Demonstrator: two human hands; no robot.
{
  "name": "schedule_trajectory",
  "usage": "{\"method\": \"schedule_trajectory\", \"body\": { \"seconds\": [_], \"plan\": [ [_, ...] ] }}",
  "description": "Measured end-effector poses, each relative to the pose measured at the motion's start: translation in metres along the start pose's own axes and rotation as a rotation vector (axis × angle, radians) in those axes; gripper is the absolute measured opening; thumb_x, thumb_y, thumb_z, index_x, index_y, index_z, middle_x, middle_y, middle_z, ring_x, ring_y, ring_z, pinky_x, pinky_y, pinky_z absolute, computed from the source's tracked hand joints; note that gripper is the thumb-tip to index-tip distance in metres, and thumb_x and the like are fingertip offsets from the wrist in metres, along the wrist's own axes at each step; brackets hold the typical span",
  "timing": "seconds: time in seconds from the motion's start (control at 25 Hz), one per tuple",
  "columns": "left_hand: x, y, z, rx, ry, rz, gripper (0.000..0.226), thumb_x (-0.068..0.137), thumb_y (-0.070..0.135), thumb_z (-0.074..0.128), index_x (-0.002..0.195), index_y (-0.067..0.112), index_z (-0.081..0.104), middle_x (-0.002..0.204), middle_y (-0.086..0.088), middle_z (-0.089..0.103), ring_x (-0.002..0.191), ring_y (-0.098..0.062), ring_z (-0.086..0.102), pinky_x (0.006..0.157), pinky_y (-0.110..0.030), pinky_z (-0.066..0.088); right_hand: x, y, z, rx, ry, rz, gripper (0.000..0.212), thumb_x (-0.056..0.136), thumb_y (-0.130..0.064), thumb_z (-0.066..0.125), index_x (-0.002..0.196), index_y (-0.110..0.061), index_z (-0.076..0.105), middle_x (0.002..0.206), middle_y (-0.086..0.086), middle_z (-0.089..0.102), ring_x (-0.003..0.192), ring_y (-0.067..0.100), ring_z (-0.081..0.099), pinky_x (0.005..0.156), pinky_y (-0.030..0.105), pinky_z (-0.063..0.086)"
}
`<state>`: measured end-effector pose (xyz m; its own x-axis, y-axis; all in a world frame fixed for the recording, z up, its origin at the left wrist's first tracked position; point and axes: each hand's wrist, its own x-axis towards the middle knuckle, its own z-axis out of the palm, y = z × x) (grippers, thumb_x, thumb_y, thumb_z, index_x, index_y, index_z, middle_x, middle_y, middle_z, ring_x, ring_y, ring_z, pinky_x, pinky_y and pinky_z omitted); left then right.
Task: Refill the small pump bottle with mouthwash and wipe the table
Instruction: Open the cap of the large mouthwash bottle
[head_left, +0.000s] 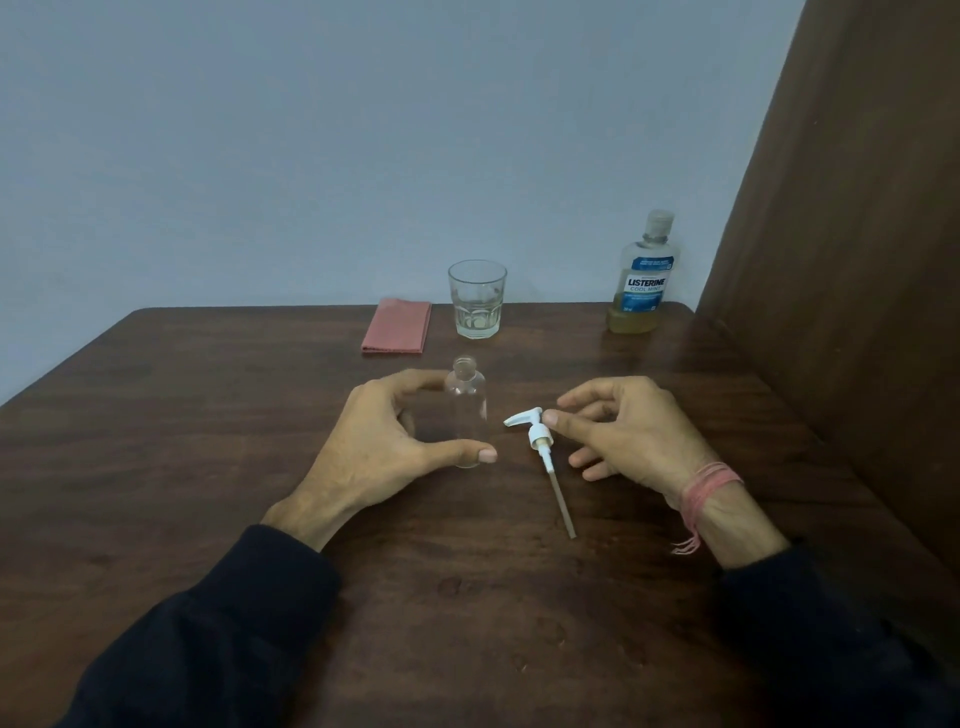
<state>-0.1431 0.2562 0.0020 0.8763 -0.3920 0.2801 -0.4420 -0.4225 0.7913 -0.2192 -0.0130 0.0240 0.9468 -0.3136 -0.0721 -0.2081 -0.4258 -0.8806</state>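
Observation:
The small clear pump bottle (470, 410) stands upright and uncapped in the middle of the brown table (208, 415). My left hand (384, 441) curls around it, with the thumb at its base and the fingers behind its shoulder. The white pump head (532, 426) lies on the table just right of the bottle, its long dip tube pointing toward me. My right hand (628, 431) hovers beside it with fingers apart, and its thumb tip touches the pump's top. The Listerine mouthwash bottle (644, 280) stands capped at the back right. A folded pink cloth (397, 327) lies at the back.
A drinking glass (477, 299) with a little liquid stands behind the small bottle, next to the cloth. A brown wooden panel (857, 260) rises along the table's right side. A grey-blue wall is behind the table.

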Motion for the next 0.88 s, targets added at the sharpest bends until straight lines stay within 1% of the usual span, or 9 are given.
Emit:
{"method": "schedule_trajectory", "body": {
  "seconds": [0.08,0.12,0.2,0.32,0.4,0.52,0.72,0.8,0.88],
  "plan": [
    [-0.005,0.013,-0.004,-0.071,0.19,0.059,0.096,0.062,0.069,0.105,0.147,0.039,0.072,0.122,0.016,0.079,0.062,-0.004,0.047,0.058,-0.027,0.046,0.001,-0.003,-0.004,-0.034,0.078,-0.052,0.035,0.091,-0.04,0.087,0.121,-0.033,0.07,0.096,-0.006,0.08,0.081,0.012,0.081,0.063,0.028,0.066],
    [-0.006,0.025,-0.003,-0.118,0.321,0.142,0.083,0.071,0.068,0.101,0.143,0.036,0.074,0.125,0.008,0.077,0.065,-0.004,0.048,0.06,-0.03,0.045,0.002,-0.004,-0.009,-0.007,0.133,-0.087,0.037,0.092,-0.038,0.086,0.125,-0.033,0.069,0.097,-0.007,0.08,0.087,0.012,0.08,0.065,0.028,0.067],
    [-0.004,0.061,0.012,-0.244,0.512,0.376,0.039,0.097,0.059,0.089,0.122,0.032,0.076,0.104,0.003,0.075,0.058,-0.005,0.052,0.055,-0.029,0.043,0.01,-0.004,-0.028,0.129,0.245,-0.159,0.038,0.095,-0.031,0.084,0.131,-0.027,0.07,0.103,-0.007,0.079,0.099,0.012,0.077,0.071,0.032,0.069],
    [0.021,0.123,0.062,-0.301,0.425,0.525,0.008,0.11,0.042,0.077,0.107,0.036,0.074,0.092,0.01,0.073,0.058,-0.004,0.062,0.055,-0.025,0.048,0.04,-0.001,-0.06,0.314,0.392,-0.218,0.033,0.097,-0.019,0.082,0.128,-0.019,0.071,0.109,0.001,0.079,0.104,0.017,0.077,0.081,0.042,0.07],
    [0.056,0.147,0.099,-0.268,0.271,0.353,0.008,0.107,0.037,0.075,0.115,0.037,0.076,0.105,0.014,0.075,0.069,-0.006,0.064,0.069,-0.026,0.057,0.07,0.0,-0.082,0.357,0.45,-0.189,0.031,0.098,-0.014,0.078,0.128,-0.018,0.07,0.114,0.003,0.079,0.109,0.02,0.077,0.09,0.044,0.068],
    [0.122,0.152,0.145,-0.256,0.06,0.043,0.034,0.11,0.012,0.067,0.142,0.023,0.069,0.14,0.003,0.071,0.101,-0.015,0.074,0.102,-0.047,0.066,0.115,0.002,-0.107,0.307,0.455,-0.102,0.048,0.101,-0.004,0.068,0.145,-0.018,0.06,0.142,0.005,0.068,0.131,0.021,0.066,0.111,0.038,0.056],
    [0.217,0.157,0.187,-0.292,0.031,-0.162,0.097,0.101,-0.014,0.065,0.182,0.022,0.026,0.188,-0.009,0.014,0.162,-0.041,0.048,0.127,-0.053,0.053,0.177,0.006,-0.128,0.105,0.211,-0.092,0.098,0.104,0.004,0.062,0.174,-0.033,0.004,0.176,0.011,0.028,0.156,0.032,0.04,0.127,0.047,0.038],
    [0.24,0.154,0.2,-0.319,-0.005,-0.217,0.102,0.102,-0.01,0.072,0.183,0.023,0.02,0.186,-0.013,0.026,0.161,-0.042,0.051,0.125,-0.053,0.054,0.19,0.004,-0.127,0.068,0.106,-0.101,0.097,0.106,0.003,0.06,0.173,-0.038,0.003,0.173,0.011,0.034,0.149,0.034,0.048,0.124,0.05,0.043],
    [0.247,0.146,0.209,-0.234,0.015,-0.187,0.075,0.106,0.008,0.08,0.171,0.019,0.044,0.165,-0.014,0.061,0.149,-0.036,0.065,0.121,-0.051,0.057,0.194,0.007,-0.121,0.038,0.068,-0.127,0.086,0.108,0.001,0.056,0.17,-0.04,0.014,0.164,0.011,0.047,0.14,0.031,0.056,0.122,0.049,0.046]
  ]
}}
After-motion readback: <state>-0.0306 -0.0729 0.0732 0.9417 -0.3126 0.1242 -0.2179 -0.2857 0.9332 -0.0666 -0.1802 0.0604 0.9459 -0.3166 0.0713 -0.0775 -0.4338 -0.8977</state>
